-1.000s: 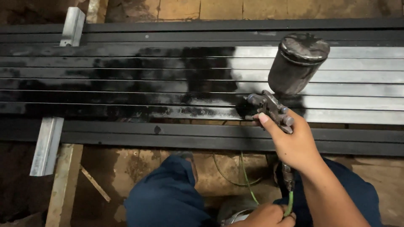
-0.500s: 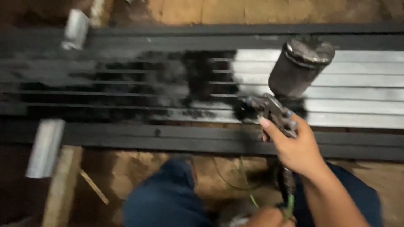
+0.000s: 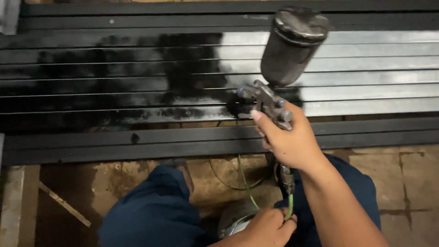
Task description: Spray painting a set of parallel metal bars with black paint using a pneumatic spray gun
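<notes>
My right hand [image 3: 290, 139] grips a metal spray gun [image 3: 267, 103] with a dark paint cup [image 3: 292, 45] on top, its nozzle aimed left at a row of long metal bars [image 3: 366, 82]. The bars are black with wet paint on the left half and bare silver on the right. My left hand [image 3: 267, 226], low in the frame, pinches the green air hose [image 3: 289, 211] that hangs from the gun's handle. My knees in dark blue trousers [image 3: 151, 206] sit below the bars.
Dark painted bars [image 3: 137, 142] lie in front of and behind the silver ones. A wooden plank [image 3: 13, 206] and a thin stick [image 3: 64, 205] lie on the stained floor at the left. Floor tiles [image 3: 402, 183] show at the right.
The view has shifted, so the bars sit lower and closer. The spray gun has moved a little right along the bars; my left hand shows more fully on the hose.
</notes>
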